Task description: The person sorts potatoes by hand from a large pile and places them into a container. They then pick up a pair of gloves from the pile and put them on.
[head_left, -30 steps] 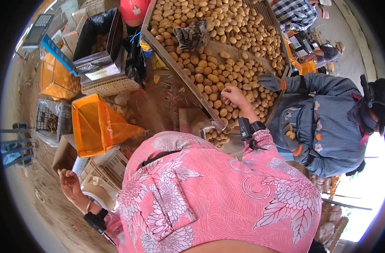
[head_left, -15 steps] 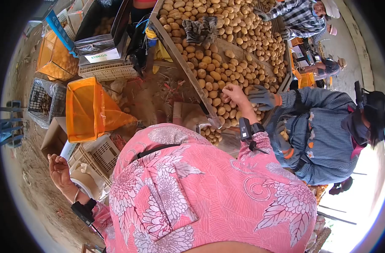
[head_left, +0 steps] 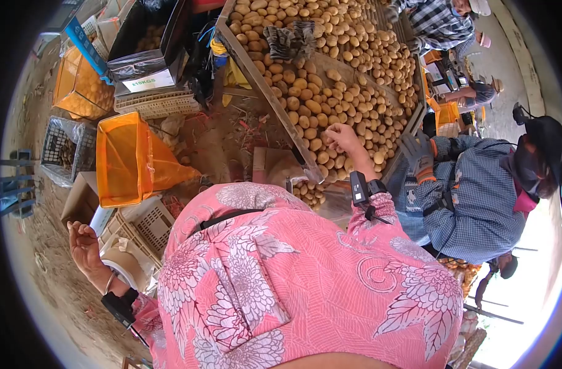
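Right hand [head_left: 342, 138] among potatoes [head_left: 311, 106], cannot tell grip; left hand [head_left: 84, 247] aside, fingers loosely parted; counter rim [head_left: 270, 106] likely stops rolling.

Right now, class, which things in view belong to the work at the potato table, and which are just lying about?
Part of the work:
potatoes, at the right hand
table bearing them
orange mesh bag, open, probably

Seemingly lying about:
striped cloth, on the potatoes
cardboard box, near the left hand

open cardboard box [head_left: 79, 195] | pale slotted crate [head_left: 155, 224] near it | blue post [head_left: 86, 48]
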Demonstrator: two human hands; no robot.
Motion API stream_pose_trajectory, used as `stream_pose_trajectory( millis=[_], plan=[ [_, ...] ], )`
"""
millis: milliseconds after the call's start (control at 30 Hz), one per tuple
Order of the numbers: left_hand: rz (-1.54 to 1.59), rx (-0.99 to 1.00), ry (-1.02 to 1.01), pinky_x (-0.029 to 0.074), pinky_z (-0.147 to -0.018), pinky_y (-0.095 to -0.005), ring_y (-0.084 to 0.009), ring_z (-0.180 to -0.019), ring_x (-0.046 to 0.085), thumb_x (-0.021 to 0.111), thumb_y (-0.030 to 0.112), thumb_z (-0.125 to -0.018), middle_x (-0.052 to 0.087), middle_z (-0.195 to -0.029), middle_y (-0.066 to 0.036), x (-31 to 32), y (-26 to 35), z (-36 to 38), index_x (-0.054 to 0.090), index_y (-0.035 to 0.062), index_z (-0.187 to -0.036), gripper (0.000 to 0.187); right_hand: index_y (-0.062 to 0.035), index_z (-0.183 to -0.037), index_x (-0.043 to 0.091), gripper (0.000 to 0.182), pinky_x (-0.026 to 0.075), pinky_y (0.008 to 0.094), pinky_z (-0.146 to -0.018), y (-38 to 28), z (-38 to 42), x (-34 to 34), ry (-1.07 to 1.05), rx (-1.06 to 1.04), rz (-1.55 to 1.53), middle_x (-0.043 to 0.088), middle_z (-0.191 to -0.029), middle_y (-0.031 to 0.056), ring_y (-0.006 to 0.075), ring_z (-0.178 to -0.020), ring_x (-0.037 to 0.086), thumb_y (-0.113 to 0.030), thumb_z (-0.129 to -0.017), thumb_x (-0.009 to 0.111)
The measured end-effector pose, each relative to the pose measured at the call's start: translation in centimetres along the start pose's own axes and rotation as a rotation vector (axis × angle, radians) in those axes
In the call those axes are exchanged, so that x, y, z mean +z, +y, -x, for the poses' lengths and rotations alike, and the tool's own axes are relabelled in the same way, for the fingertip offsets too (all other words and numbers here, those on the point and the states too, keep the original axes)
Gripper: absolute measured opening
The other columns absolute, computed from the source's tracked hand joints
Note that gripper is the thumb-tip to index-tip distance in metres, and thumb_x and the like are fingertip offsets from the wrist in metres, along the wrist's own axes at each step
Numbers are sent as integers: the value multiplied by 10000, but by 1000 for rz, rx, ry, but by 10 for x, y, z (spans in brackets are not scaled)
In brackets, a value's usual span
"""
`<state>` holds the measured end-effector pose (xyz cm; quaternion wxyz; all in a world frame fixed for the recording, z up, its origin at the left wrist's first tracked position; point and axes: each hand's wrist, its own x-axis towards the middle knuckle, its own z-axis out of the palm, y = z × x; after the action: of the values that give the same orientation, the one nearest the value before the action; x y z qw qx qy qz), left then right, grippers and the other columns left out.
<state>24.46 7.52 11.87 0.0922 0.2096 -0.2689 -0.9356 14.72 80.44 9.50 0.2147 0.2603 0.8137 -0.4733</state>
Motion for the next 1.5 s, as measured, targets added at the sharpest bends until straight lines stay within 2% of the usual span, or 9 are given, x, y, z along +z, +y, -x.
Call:
stream_pose_trajectory(
  millis=[333, 433, 1500],
  plan=[
    [3, -7, -2, 464, -655, -292, -153, -677, 461, 477, 83, -892, 489, -835, -58, -3, 2, 0, 501, 18, -1021, 146, -35, -894, 565, 207, 373, 216, -383, -1, 2, 1, 17, -13, 10, 588, -672, 44, 95, -485, 561, -224, -815, 588],
    [11, -10, -1, 465, -656, -295, -154, -675, 464, 477, 87, -894, 492, -836, -58, -2, 1, 1, 501, 15, -1014, 142, -25, -904, 551, 202, 356, 194, -365, 1, 3, 0, 12, -17, 24, 589, -693, 51, 87, -482, 555, -210, -828, 579],
    [44, -36, -13, 459, -686, -303, -160, -699, 463, 460, 82, -900, 499, -855, -59, -12, -1, 1, 497, 12, -1033, 154, -23, -889, 564, 198, 366, 202, -372, -3, 5, -5, 11, 14, -14, 602, -667, 57, 93, -466, 552, -213, -833, 567]
  ],
)
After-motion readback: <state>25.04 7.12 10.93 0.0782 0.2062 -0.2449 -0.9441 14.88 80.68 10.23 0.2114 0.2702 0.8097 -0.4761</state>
